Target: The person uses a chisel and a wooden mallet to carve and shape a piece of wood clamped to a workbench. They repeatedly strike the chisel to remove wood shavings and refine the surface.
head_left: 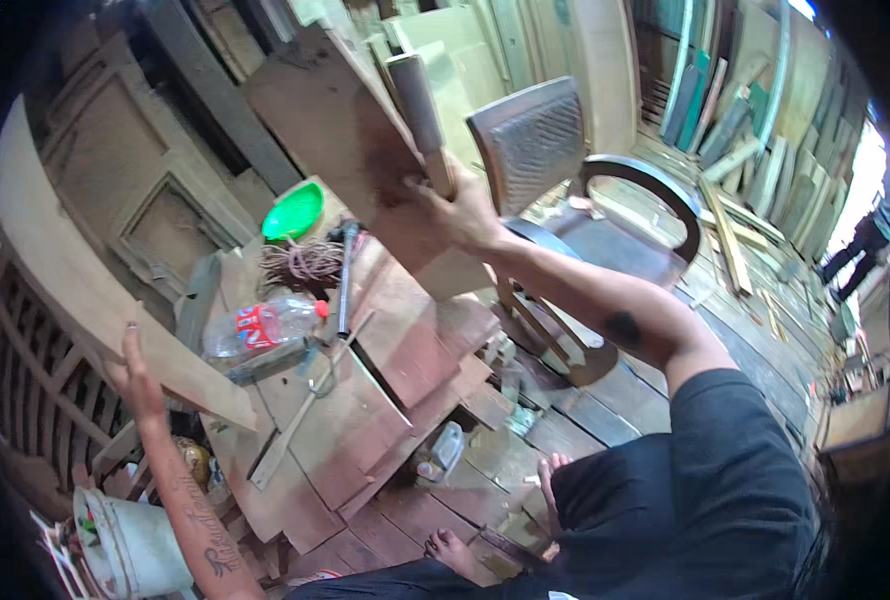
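My right hand is closed around the narrow end of a club-shaped wooden mallet with a thick cylindrical head. Directly behind that hand a broad brown board stands tilted over the bench; whether the fingers also touch it I cannot tell. On the left, my left hand has its fingers stretched out against a long curved wooden piece, whose lower end lies on the low wooden bench. A flat wooden strip and a dark metal rod rest on the bench.
A clear bottle with a red cap, a bundle of cord and a green bowl sit toward the bench's back. An armchair stands behind my right arm, a white bucket at lower left. Someone's dark-clothed legs show far right.
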Demonstrator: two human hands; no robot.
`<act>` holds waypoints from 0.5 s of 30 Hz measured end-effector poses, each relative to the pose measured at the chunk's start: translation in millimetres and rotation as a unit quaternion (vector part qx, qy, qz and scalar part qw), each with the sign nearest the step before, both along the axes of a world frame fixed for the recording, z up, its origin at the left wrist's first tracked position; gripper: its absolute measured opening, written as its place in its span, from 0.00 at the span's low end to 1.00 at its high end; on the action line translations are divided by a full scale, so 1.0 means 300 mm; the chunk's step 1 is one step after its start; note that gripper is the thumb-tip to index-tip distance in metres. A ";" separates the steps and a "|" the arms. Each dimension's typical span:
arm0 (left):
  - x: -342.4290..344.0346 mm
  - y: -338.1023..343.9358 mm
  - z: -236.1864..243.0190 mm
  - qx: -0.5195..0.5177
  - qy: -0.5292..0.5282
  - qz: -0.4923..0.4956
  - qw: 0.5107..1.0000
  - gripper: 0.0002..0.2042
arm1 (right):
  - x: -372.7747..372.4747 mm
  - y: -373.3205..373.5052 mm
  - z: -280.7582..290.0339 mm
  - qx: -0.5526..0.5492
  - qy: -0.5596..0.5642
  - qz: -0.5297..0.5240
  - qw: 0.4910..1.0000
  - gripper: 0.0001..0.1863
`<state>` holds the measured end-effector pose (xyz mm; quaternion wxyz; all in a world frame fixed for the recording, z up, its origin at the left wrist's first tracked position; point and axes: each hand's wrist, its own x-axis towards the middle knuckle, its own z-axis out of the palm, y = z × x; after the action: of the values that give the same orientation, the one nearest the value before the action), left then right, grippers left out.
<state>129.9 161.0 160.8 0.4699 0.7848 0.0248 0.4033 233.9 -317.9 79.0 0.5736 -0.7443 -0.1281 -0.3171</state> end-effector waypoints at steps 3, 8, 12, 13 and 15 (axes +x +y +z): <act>0.014 0.007 -0.026 0.006 -0.007 -0.043 0.999 0.25 | -0.088 0.023 0.060 0.035 0.091 0.044 0.994 0.23; 0.022 -0.010 -0.045 -0.021 0.020 -0.088 0.996 0.23 | -0.100 0.005 0.054 0.037 0.104 0.001 0.994 0.20; 0.026 -0.012 -0.078 -0.018 0.040 -0.080 0.996 0.25 | -0.085 -0.016 0.010 0.009 0.085 0.011 0.996 0.22; 0.028 -0.017 -0.084 -0.018 0.044 -0.081 0.996 0.25 | -0.089 -0.006 0.010 -0.001 0.122 0.000 0.993 0.23; 0.027 -0.060 -0.087 -0.066 0.033 -0.095 0.993 0.25 | -0.119 -0.005 0.019 -0.013 0.200 -0.008 0.980 0.26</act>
<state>138.1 143.0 134.8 0.5560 0.7635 -0.0073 0.3285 198.3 -319.5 84.7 0.5755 -0.8010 -0.0084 -0.1647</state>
